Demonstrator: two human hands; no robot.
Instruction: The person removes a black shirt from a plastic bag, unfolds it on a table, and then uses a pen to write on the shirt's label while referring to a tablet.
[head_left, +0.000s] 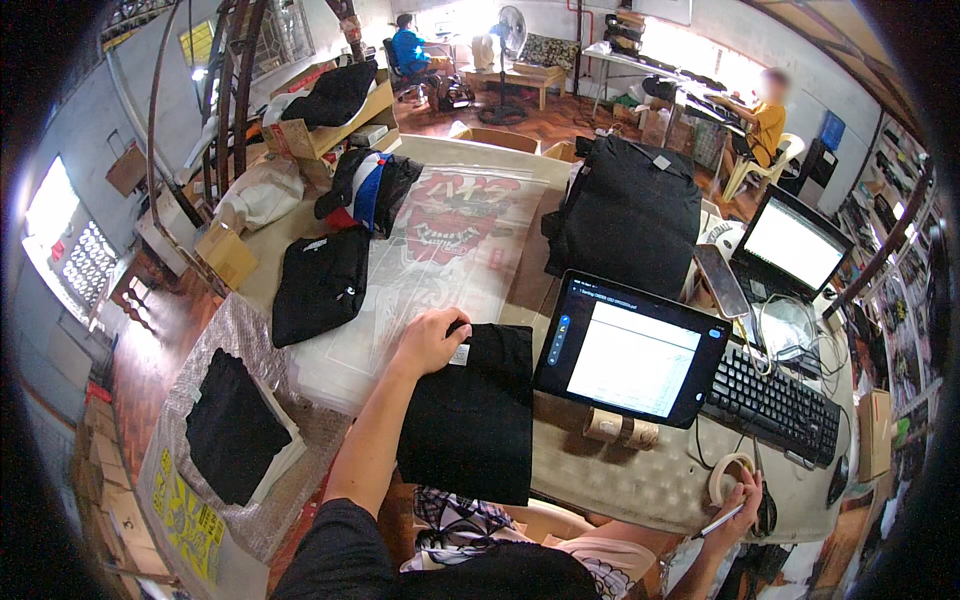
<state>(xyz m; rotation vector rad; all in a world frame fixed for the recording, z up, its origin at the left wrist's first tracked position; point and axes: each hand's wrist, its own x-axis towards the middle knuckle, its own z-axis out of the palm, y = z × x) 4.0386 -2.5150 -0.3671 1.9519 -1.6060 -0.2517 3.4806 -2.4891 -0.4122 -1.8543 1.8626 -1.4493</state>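
My left hand (432, 342) lies at the top left corner of a folded black shirt (470, 420), its fingers curled over the collar beside a small white label (460, 354). The shirt rests at the table's near edge, partly overhanging my lap. In my right hand (740, 507), at the lower right, is a white pen (716, 522) pointing left. A roll of tan tape (716, 484) stands right at those fingertips; whether they touch it I cannot tell. Between the hands a tablet (630, 350) with a lit document leans on tape rolls (612, 426).
Clear printed sheets (440, 230) lie beyond the shirt. Black garments (325, 285) sit left, with a black stack (635, 210) behind the tablet. A keyboard (775, 405), phone (722, 280) and laptop (793, 240) fill the right. Two people (768, 125) sit farther back.
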